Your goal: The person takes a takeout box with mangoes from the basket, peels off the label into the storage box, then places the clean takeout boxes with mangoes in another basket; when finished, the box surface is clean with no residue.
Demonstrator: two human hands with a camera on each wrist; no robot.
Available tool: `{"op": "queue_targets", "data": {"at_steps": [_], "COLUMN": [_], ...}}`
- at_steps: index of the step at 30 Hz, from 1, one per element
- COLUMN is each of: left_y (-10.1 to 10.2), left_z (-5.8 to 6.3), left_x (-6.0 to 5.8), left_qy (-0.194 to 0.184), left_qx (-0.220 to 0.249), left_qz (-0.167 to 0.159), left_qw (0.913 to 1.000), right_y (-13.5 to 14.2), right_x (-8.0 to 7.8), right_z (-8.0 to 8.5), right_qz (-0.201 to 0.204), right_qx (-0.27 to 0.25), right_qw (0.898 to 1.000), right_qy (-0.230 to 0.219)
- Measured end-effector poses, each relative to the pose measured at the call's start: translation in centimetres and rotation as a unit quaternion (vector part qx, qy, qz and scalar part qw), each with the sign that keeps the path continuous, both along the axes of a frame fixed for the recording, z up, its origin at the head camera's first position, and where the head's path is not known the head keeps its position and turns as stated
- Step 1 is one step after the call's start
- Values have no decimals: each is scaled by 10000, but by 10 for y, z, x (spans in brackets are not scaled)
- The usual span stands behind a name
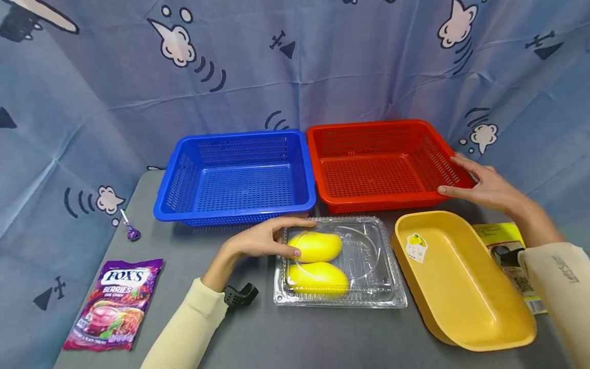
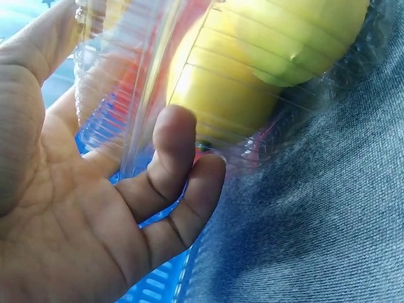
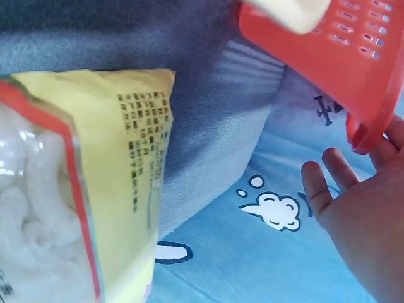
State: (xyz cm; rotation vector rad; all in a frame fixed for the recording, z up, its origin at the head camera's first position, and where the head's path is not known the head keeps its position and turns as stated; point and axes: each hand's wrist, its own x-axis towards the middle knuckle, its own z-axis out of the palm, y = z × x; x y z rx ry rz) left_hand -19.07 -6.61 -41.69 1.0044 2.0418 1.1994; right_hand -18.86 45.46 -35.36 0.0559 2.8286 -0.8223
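A clear plastic box (image 1: 384, 277) with a lid lies in the middle of the table, holding two yellow mangoes (image 1: 318, 279). My left hand (image 1: 265, 238) grips its back left corner, thumb over the lid; in the left wrist view, curled fingers (image 2: 173, 142) lie against the box's side. At the back right stands a red plastic basket (image 1: 369, 197) with slotted walls. My right hand (image 1: 490, 187) holds its right rim, thumb toward the front and fingers spread farther back. Two fingers (image 3: 315, 180) hang apart from the basket in the right wrist view, where the thumb is hidden.
A blue basket (image 1: 235, 212) stands left of the red one. The yellow basin (image 1: 465, 277) at right partly covers a yellow packet (image 1: 502, 236). At left lie a purple candy bag (image 1: 115, 305) and a lollipop (image 1: 132, 233). A blue printed cloth (image 1: 258, 66) hangs behind the table.
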Motion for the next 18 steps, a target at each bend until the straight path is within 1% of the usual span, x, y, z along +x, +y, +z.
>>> {"op": "queue_targets", "data": {"at_steps": [5,10,13,15,18], "left_y": [0,0,0,0,1], "left_z": [0,-1,-1,-1,-1], "left_x": [0,-1,0,0,0], "left_qy": [-20,-28,-63,-97,-103], "left_qx": [-6,13,13,5,-12], "left_qz": [-9,-35,-21,-4,29], "left_qw": [10000,10000,10000,10000,9999], "right_y": [5,9,9,8,5], "right_x": [-2,-4,-5,-5,-4], "right_z": [-5,-11,-12,-12,-10], "right_qz": [-33,49,111,130,128], "right_qx": [-164,-444,-639,-685,-585], "right_qw": [9998,9989,9978,9975,9982], "right_qy": [-110,-157,-134,-107,-78]}}
